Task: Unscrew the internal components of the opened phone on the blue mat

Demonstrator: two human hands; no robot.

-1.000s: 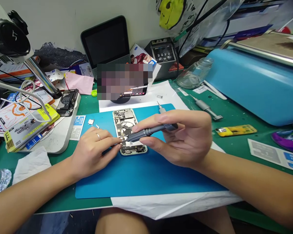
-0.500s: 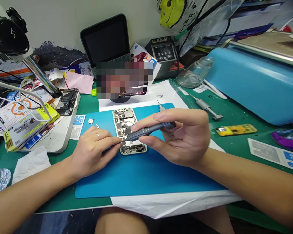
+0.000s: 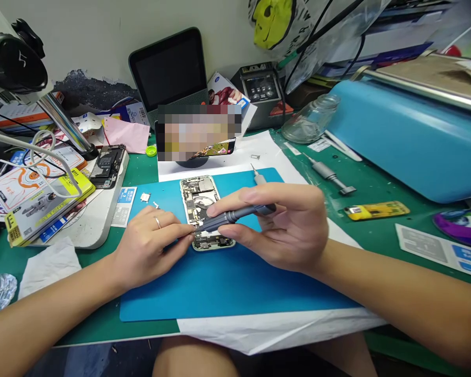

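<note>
An opened phone (image 3: 204, 189) with its inner boards bare lies on the blue mat (image 3: 220, 288). My right hand (image 3: 290, 225) grips a dark grey precision screwdriver (image 3: 235, 215), thumb and fingers along its barrel, held nearly level and slanting down leftward over the phone. At the screwdriver's tip, by the phone's left edge, my left hand (image 3: 153, 246) pinches thumb and forefinger together. Whatever is between those fingertips is too small to make out. A second screwdriver (image 3: 259, 177) lies partly hidden behind my right hand. Small loose parts (image 3: 145, 197) rest on the mat above my left hand.
A propped-up phone (image 3: 220, 148), partly blurred, stands behind the mat. To the left are a lamp stand (image 3: 68, 123), boxes (image 3: 51, 204) and another opened phone (image 3: 108, 165). On the right lie a grey screwdriver (image 3: 326, 173), a yellow strip (image 3: 377, 210) and a glass jar (image 3: 312, 118).
My right hand and the screwdriver have shifted slightly left, and the barrel lies a little flatter. My left hand keeps its pinch at the tip. The propped-up phone's screen picture differs.
</note>
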